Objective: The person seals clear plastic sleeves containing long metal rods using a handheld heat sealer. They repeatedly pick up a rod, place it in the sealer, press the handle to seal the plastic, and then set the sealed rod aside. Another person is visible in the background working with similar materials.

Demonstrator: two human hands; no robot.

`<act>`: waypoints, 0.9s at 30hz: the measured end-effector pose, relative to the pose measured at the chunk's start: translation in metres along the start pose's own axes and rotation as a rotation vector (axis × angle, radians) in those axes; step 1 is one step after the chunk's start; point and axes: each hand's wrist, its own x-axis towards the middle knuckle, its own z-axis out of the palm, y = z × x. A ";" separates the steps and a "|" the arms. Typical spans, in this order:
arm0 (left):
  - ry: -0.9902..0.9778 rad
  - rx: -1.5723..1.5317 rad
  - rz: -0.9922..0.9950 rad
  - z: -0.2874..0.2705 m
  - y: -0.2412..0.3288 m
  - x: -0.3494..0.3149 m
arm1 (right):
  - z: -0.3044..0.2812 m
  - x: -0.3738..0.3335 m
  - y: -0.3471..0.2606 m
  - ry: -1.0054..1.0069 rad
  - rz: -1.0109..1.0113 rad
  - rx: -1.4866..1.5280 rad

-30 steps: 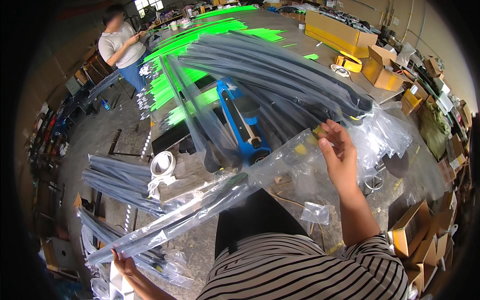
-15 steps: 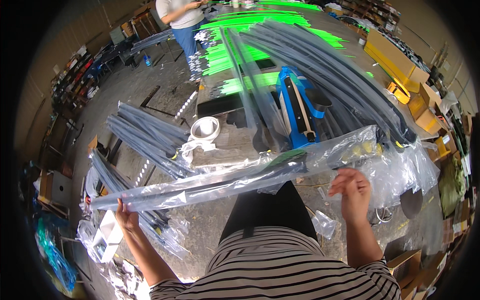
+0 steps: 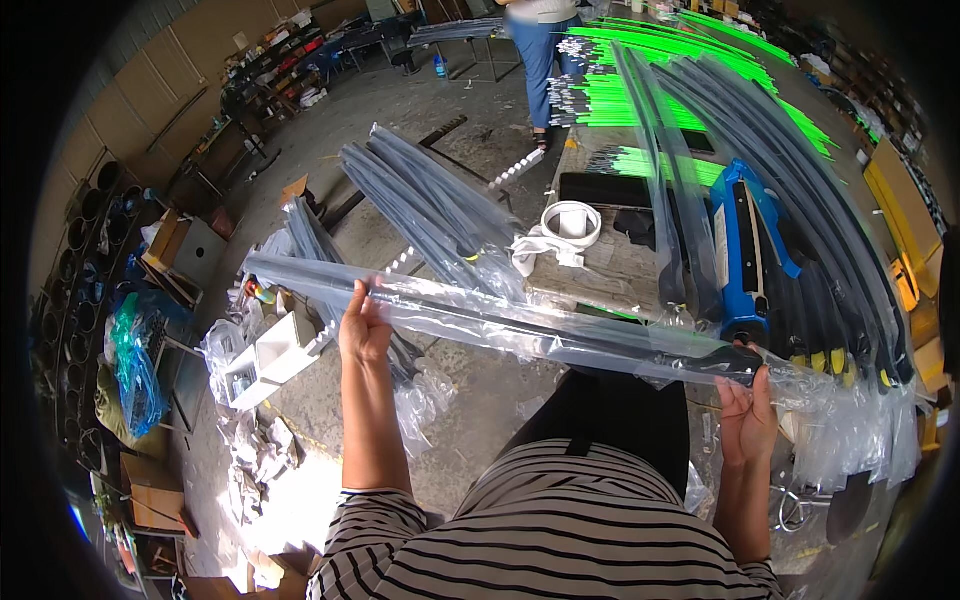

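A long dark rod (image 3: 560,338) with a broad, flat dark end lies inside a clear plastic sleeve (image 3: 470,308), stretched across in front of my body. My left hand (image 3: 365,325) grips the sleeve toward its left part, thumb on top. Close to the broad dark end, my right hand (image 3: 748,415) pinches the sleeve near the table's front edge. Just beyond that hand stands a blue bag sealer (image 3: 738,260) with a long black bar. More dark rods in clear sleeves (image 3: 830,215) lie fanned out to the right of the sealer.
A white roll (image 3: 572,222) with loose white strip sits on the table's left corner. Bright green rods (image 3: 690,85) cover the far table. Sleeved bundles (image 3: 430,205) extend left of the table. Another person (image 3: 545,75) stands beyond; a white box (image 3: 275,360) is at lower left.
My right hand has gone from loose and apart to gripping the sleeve by the rod's broad end. My left hand has moved inward along the sleeve. The view has turned left.
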 end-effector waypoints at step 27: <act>-0.358 0.169 -0.138 0.111 -0.122 -0.133 | 0.010 0.002 -0.005 0.184 -0.145 0.092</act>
